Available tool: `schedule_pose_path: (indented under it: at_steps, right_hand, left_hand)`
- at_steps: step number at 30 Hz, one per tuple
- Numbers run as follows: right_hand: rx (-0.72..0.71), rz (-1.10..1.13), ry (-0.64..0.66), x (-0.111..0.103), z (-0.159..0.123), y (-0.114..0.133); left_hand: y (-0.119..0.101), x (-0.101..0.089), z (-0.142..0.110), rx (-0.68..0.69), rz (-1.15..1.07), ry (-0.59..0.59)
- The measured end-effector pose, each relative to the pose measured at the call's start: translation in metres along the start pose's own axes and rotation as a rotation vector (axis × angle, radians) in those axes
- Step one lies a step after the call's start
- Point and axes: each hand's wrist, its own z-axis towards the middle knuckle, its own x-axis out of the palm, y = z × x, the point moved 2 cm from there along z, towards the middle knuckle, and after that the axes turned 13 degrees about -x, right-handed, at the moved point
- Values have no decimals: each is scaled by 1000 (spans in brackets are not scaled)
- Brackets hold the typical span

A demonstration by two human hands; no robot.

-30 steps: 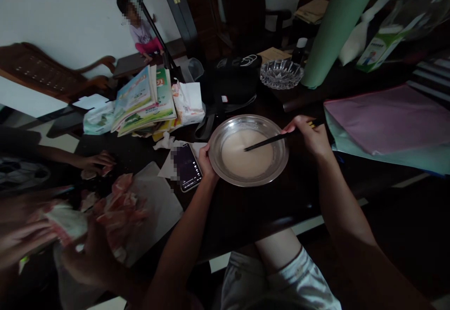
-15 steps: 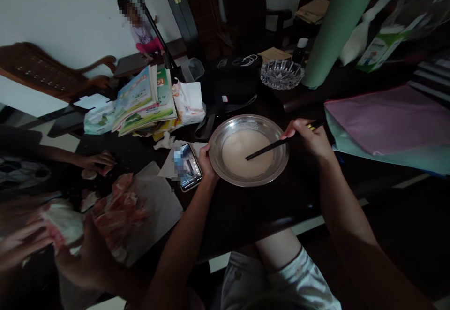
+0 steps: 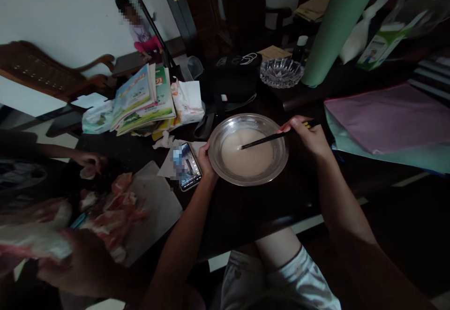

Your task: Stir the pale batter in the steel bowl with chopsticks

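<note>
Head view, chopsticks (image 3: 263, 139) slanting down leftward, metal bowl (image 3: 281, 154)

A home's living room, carved wooden armchair (image 3: 45, 68), stacked colourful books (image 3: 140, 106), glass ashtray (image 3: 281, 73), dark table (image 3: 253, 211)

Dark bench (image 3: 253, 209), metal bowl (image 3: 281, 153) of pale liquid (image 3: 246, 162), left hand (image 3: 206, 162) holding its nine-o'clock rim, right hand (image 3: 309, 134) holding chopsticks (image 3: 267, 138) dipped in from three o'clock
</note>
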Motion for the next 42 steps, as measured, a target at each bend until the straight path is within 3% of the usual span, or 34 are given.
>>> schedule_pose_path:
  at_steps: [3, 7, 13, 18, 23, 27, 33, 38, 42]
  right_hand:
    - [-6, -5, -50, -2, 0, 1]
    - [-15, 27, 90, 2, 0, 1]
    - [11, -12, -60, -2, -1, 0]
    - [3, 2, 89, 2, 0, 0]
    - [-2, -6, -40, -1, -1, 0]
    - [-4, 10, 83, 2, -1, 0]
    - [-13, -16, -64, -3, 0, -3]
    - [-6, -2, 80, 2, 0, 0]
    - [-34, -38, -54, -3, -1, 0]
  left_hand:
    - [0, 1, -1, 15, 3, -1]
    - [0, 1, -1, -15, -1, 4]
    - [0, 2, -1, -25, -18, 0]
    - [0, 2, 0, -5, -16, 31]
    - [1, 0, 1, 12, -27, 28]
    - [1, 0, 1, 7, -29, 28]
    - [1, 1, 1, -19, -38, 55]
    - [1, 0, 3, -19, -32, 30]
    - [1, -1, 4, 4, -17, 30]
